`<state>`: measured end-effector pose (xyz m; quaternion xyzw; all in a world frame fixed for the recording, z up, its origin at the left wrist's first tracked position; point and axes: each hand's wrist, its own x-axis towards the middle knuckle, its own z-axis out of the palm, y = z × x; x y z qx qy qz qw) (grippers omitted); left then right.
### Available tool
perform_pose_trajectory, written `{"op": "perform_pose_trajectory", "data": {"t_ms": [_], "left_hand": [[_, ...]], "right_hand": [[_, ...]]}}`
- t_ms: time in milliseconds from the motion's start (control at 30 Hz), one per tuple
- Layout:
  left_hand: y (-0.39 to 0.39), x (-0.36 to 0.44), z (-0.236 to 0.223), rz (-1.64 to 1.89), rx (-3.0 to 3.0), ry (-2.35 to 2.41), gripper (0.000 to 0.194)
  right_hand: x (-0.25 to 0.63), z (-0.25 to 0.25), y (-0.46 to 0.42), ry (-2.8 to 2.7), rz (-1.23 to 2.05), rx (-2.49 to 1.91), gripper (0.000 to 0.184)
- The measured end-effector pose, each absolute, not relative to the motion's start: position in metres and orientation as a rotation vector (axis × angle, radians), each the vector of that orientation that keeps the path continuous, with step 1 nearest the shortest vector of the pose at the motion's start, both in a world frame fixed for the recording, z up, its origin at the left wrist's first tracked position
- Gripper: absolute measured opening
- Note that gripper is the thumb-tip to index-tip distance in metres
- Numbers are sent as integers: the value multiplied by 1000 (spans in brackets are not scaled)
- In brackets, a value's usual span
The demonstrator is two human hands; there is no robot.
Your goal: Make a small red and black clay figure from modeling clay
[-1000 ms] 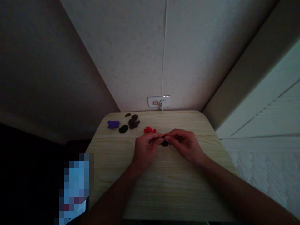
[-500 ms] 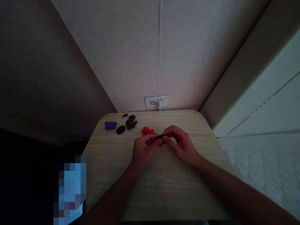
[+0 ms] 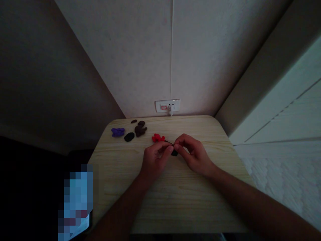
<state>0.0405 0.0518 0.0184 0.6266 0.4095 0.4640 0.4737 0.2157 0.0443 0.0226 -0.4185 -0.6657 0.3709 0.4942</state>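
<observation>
My left hand and my right hand meet over the middle of the table, thumbs and forefingers pinched together. Between their fingertips is a small piece of black modelling clay, partly covered by the fingers. Just beyond my left fingers lies a lump of red modelling clay. Farther left on the tabletop are a flat black clay oval, a brown clay lump with smaller brown bits behind it, and a purple clay lump.
The light wooden table has rounded back corners and stands against the wall. Above its back edge is a wall socket with a plug in it. A blurred-out bright screen shows at the lower left. A pale cabinet stands on the right.
The black clay between my fingers has turned and now hangs lower, below the fingertips. My hands stay in nearly the same spot, and the view has tilted slightly.
</observation>
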Motion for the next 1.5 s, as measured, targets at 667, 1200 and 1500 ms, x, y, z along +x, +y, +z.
{"op": "perform_pose_trajectory", "data": {"t_ms": [667,1200,1500], "left_hand": [[54,49,15,1228,1304,963,20],[57,50,10,1239,1128,950,20],[57,50,8,1291,1203,1006,8]], "right_hand": [[216,23,46,-1393,1016,-1013,27],[220,22,52,-1497,912,-994,19],[216,14,52,-1390,1045,-988,22]]}}
